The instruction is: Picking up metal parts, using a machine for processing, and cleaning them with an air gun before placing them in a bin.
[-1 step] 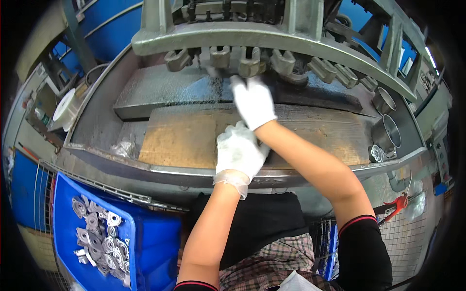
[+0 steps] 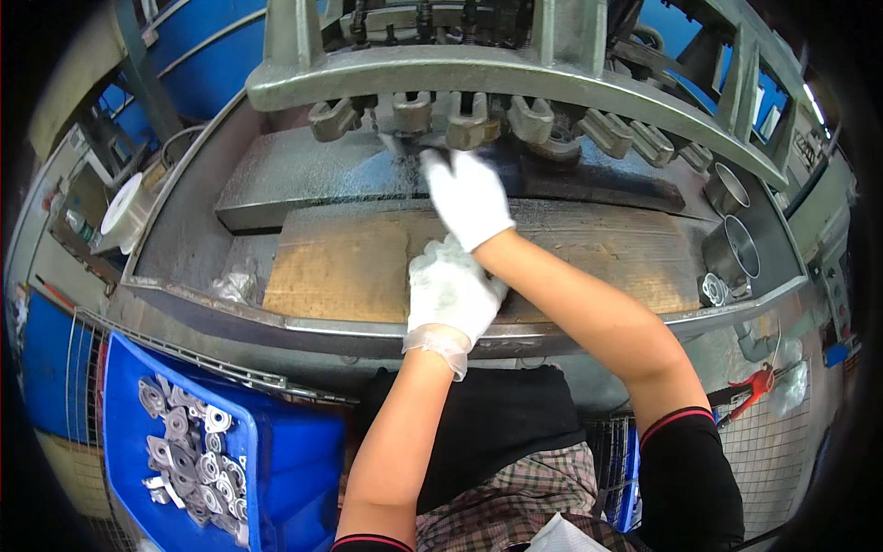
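My right hand (image 2: 467,198), in a white glove, reaches over the left one toward the machine's row of metal blocks (image 2: 467,120). Its fingers are closed and partly blurred. A smeared grey, slim thing (image 2: 392,143) shows just past the fingertips; its kind cannot be made out. My left hand (image 2: 452,290), in a white glove with a clear cuff at the wrist, is curled low over the brown board (image 2: 340,267). What it may hold is hidden beneath it.
A blue bin (image 2: 285,460) at lower left holds several grey metal castings (image 2: 179,451). Two metal cups (image 2: 731,248) and a small casting (image 2: 712,290) stand at the tray's right end. Crumpled clear plastic (image 2: 236,281) lies at its left. The machine's frame (image 2: 414,69) overhangs the work area.
My right hand has shifted slightly left and down, and the blurred slim thing has moved left with it. My left hand keeps nearly the same place.
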A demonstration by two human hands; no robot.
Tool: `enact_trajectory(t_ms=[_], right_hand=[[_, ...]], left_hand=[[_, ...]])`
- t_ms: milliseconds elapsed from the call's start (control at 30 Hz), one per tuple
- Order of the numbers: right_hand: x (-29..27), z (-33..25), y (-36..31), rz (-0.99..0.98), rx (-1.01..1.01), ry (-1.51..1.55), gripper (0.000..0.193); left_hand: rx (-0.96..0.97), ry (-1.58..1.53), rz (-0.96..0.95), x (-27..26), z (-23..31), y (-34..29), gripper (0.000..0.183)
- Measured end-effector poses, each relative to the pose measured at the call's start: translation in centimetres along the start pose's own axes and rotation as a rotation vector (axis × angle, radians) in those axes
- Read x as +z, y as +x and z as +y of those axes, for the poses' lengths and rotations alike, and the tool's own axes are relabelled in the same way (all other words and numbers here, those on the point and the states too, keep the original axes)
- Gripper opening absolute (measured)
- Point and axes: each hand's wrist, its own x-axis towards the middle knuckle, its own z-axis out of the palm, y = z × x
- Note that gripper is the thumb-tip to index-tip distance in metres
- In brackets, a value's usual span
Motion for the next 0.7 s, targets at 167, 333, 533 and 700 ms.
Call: enact_trajectory(t_ms=[167, 333, 533, 700], right_hand=[[1.3, 0.1, 3.5, -0.234, 0.208, 0.105, 0.043], [-2.5, 3.5, 3.0, 0.027, 0.104, 0.176, 0.038], [-17.5, 7.2, -2.8, 0.076, 0.338, 0.436, 0.037], [-32.3, 10.9, -8.0, 0.393, 0.257, 0.001, 0.026]], left_hand=[[-0.018, -0.061, 0.069, -0.5, 0.5, 0.1, 0.036], [-0.054, -0.019, -0.017, -1.4, 1.3, 0.2, 0.049], [-0.020, -0.005, 0.037, -0.8, 1.3, 0.1, 0.062], [0.007, -0.110, 0.080, -2.1, 2.2, 0.7, 0.054]])
